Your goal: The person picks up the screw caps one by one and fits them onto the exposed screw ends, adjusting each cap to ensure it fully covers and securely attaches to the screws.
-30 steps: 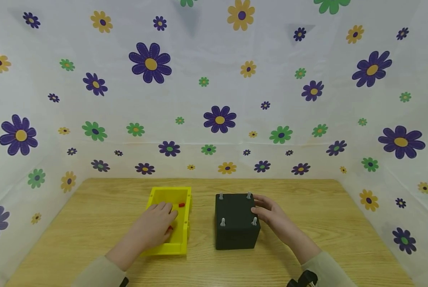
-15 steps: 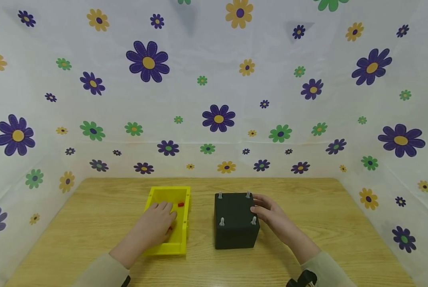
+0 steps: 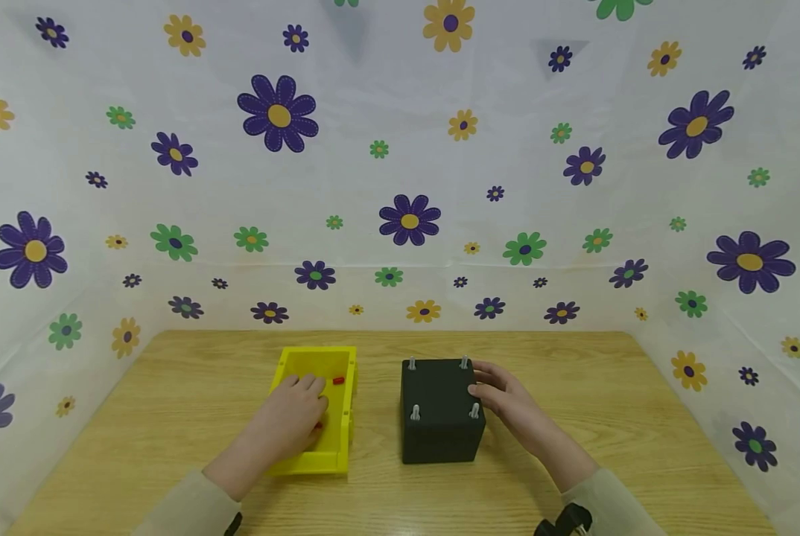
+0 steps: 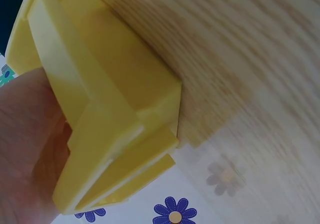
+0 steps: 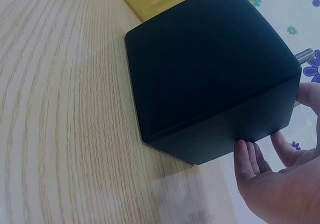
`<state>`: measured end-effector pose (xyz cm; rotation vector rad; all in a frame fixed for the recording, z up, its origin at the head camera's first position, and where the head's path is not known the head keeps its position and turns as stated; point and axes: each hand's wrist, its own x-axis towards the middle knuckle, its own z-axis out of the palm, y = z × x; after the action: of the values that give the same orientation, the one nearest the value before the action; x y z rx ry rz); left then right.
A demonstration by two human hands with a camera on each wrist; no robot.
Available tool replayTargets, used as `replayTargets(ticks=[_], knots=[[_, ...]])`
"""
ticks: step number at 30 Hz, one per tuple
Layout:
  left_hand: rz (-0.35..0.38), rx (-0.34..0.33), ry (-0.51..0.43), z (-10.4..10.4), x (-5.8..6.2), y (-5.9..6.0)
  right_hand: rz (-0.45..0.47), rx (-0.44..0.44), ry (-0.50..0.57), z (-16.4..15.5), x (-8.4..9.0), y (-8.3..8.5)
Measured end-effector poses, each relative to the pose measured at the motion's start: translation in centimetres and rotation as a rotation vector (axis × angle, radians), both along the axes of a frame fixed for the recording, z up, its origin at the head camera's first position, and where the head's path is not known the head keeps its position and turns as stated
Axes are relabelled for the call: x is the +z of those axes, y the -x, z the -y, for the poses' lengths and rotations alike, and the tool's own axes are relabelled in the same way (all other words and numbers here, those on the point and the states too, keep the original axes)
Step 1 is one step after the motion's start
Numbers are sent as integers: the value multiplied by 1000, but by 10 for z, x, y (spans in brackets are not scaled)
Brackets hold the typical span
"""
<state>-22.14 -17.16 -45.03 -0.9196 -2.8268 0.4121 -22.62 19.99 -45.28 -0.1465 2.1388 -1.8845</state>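
Note:
A yellow tray (image 3: 343, 439) lies left of centre on the wooden table (image 3: 192, 394), and its outer wall fills the left wrist view (image 4: 115, 98). My left hand (image 3: 305, 392) reaches into it with the fingers bent down to its floor; whether they pinch anything is hidden. One small red piece (image 3: 337, 380) lies just right of the fingers, and another (image 3: 318, 426) peeks out under the hand. To the right stands a black box (image 3: 440, 409) with several metal bolts (image 3: 413, 365) sticking up from its top. My right hand (image 3: 490, 393) rests against its right side, fingertips (image 5: 247, 156) touching the box (image 5: 210, 68).
White sheeting with a flower print (image 3: 410, 222) walls the table in at the back and on both sides. Bare wood shows in front of the box (image 5: 60, 108) and to the far right (image 3: 608, 394).

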Motion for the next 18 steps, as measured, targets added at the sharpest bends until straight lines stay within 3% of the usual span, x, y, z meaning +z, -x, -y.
replayTargets(ticks=[18], knots=[[50,66,-36,-1,0,1,13,-18,-3,2,3,-2]])
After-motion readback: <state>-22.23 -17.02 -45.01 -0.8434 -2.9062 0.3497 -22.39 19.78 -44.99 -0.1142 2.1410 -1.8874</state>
